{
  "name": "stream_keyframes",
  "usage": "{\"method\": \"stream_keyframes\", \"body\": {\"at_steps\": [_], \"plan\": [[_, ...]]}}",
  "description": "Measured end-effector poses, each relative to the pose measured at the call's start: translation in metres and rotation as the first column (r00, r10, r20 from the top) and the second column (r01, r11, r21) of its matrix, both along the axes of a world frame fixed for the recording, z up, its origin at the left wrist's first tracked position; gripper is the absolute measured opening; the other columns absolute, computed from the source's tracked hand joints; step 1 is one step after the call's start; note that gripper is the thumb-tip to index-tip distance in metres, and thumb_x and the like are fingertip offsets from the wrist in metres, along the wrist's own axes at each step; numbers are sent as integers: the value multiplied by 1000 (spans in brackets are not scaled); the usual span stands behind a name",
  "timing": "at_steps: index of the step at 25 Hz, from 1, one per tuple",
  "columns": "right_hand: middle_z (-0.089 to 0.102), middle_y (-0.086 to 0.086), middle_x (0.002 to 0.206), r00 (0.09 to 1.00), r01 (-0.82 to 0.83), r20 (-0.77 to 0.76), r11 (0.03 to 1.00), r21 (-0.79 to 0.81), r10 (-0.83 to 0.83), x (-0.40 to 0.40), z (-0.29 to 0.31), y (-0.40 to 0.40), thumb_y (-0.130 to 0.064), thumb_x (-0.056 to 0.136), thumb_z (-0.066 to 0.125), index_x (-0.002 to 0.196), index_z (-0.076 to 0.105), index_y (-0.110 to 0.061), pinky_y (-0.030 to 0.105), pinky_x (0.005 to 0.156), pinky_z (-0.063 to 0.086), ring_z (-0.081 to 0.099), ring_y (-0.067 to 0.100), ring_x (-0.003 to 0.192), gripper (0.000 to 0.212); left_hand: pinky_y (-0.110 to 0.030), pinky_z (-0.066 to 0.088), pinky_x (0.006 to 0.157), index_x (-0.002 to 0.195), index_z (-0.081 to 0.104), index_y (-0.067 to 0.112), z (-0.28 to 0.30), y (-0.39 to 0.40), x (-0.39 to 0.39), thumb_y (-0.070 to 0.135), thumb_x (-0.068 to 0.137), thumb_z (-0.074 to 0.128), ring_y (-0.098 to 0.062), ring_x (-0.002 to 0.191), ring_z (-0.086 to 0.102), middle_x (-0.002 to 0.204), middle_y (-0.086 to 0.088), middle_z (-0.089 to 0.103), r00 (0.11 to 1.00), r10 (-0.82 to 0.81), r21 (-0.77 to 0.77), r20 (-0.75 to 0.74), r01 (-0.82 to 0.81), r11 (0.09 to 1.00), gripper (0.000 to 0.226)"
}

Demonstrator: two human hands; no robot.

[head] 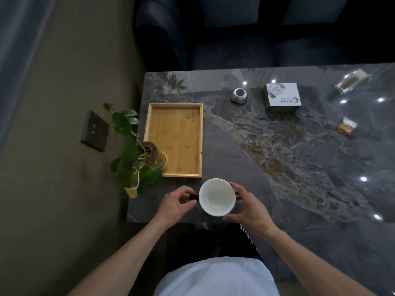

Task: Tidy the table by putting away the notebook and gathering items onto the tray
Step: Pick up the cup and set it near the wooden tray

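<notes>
**Cup in both hands, tray bare but for the plant**

Head view. Your left hand [175, 202] has its fingers curled shut around the dark handle [193, 197] of the white cup [217, 196]. Your right hand [248, 205] cups the opposite wall, fingers half open and spread along the rim, thumb low near the base. Cup upright, inside white, nothing visible in it; it sits over the near edge of the marble table [267, 146], just short of the tray. Cannot tell whether its base touches the tabletop.

Wooden tray [177, 137] lies at the table's left end. Only thing on it: a glass vase [157, 159] with a leafy plant [130, 154], standing at the near left corner.

Well apart, toward the far side: a small metal pot [239, 95], a white box [282, 97], closed. Far right: a clear packet [350, 81] holding something brown-green, and a smaller packet [346, 126] with brown contents.

No notebook in view.
</notes>
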State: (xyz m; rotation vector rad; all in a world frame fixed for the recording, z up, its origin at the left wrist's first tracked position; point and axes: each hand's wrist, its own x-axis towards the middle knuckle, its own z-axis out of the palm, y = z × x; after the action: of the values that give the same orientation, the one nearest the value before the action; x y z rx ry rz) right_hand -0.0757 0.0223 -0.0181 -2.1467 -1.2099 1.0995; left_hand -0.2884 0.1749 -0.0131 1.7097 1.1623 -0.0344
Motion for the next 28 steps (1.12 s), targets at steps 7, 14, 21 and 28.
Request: {"method": "stream_keyframes", "body": {"at_steps": [7,14,21,28], "plan": [[61,-18,120,999,-14,29,1000,-14,15,-1,-3,6,-53,52,86,136,25,-56,34,88,51,55,5,109,104,-29,57,80,93,65,39,-7,3,-3,30,82,75,-4,88,67,94,11,72,1000,-9,-18,-9,8,1000,18],[61,-18,123,999,-9,30,1000,-23,10,-1,-1,5,-51,55,86,137,26,-54,33,91,50,55,5,111,102,-22,52,74,91,63,44,-7,3,-2,30,84,74,-3,87,66,92,14,70,1000,-13,-17,-10,13,1000,20],[60,-14,128,999,-16,36,999,-43,18,-1,4,6,-51,59,86,140,27,-48,38,96,50,55,8,114,100,-24,52,77,95,63,40,-7,3,-2,31,85,72,-1,91,65,96,14,71,1000,-8,-30,-9,8,1000,17],[56,-17,134,999,-23,47,997,-79,27,-3,13,7,-53,62,83,140,23,-50,39,96,49,53,8,117,99,-30,55,84,100,62,40,-11,1,-4,34,86,70,0,96,64,99,16,69,1000,-9,-44,-18,9,999,17]]}}
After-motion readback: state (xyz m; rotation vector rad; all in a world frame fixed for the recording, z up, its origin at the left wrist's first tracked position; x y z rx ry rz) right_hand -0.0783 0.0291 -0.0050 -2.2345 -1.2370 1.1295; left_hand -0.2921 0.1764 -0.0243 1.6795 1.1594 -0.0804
